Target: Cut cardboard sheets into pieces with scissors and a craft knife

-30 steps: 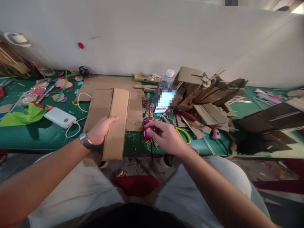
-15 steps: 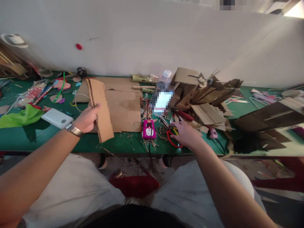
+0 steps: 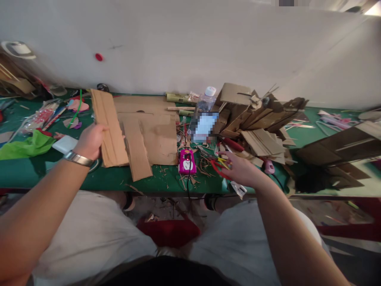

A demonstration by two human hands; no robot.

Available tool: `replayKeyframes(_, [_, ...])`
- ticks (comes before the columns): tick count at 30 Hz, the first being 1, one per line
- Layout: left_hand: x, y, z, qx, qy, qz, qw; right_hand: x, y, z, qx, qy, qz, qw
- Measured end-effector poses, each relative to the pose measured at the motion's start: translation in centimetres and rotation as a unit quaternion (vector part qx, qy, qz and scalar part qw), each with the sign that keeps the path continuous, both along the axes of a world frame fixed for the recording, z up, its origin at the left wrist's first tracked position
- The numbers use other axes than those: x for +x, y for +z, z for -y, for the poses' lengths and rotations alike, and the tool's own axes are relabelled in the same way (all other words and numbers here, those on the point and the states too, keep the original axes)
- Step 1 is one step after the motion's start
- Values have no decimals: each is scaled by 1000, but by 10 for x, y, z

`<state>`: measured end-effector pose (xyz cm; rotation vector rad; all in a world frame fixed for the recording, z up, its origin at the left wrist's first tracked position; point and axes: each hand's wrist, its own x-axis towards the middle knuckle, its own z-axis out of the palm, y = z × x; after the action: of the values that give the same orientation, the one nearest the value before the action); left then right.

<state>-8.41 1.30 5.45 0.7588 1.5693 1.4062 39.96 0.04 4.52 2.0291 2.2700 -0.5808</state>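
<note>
My left hand (image 3: 91,141) grips the edge of a wide brown cardboard piece (image 3: 108,131), held tilted above the table's left part. Just right of it, a narrower cardboard strip (image 3: 138,153) lies at a slant on a large flat cardboard sheet (image 3: 163,137). My right hand (image 3: 242,171) has its fingers closed around the red and yellow handles of scissors (image 3: 218,167). The blades point away to the left, among cardboard scraps. Part of the handles is hidden by my fingers.
A magenta power socket (image 3: 187,161) with a black cord sits near the front edge. Behind it are a lit phone (image 3: 204,126) and a plastic bottle (image 3: 207,100). Stacked cardboard (image 3: 262,143) and a pink-handled tool (image 3: 268,167) lie to the right. A white power bank (image 3: 64,143) is at left.
The left hand has moved left with the wide piece, and a narrower strip now lies apart on the sheet. The right hand has shifted slightly right and lifted the scissors' handles, exposing a white packet.
</note>
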Motion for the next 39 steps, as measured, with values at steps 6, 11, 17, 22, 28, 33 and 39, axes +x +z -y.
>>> replayKeyframes(6, [1,5,11,37,-116,-12,992,13,27,10,-60,-52,-334,939])
replayKeyframes(11, [39,11,31,23,-251,-164,954,-24,26,36,-213,43,-510,832])
replayKeyframes(17, [65,14,46,26,-336,-260,905,-78,10,69,-327,130,-565,746])
replayKeyframes(22, [61,10,45,39,-333,-258,906,-85,0,81,-371,119,-571,723])
replayKeyframes(28, [66,4,49,9,-425,-262,867,-96,-11,89,-385,77,-614,685])
replayKeyframes(33, [69,6,52,-4,-453,-276,848,-103,-18,96,-384,49,-594,705])
replayKeyframes(39, [70,7,52,1,-451,-274,850,-107,-19,102,-416,23,-578,702])
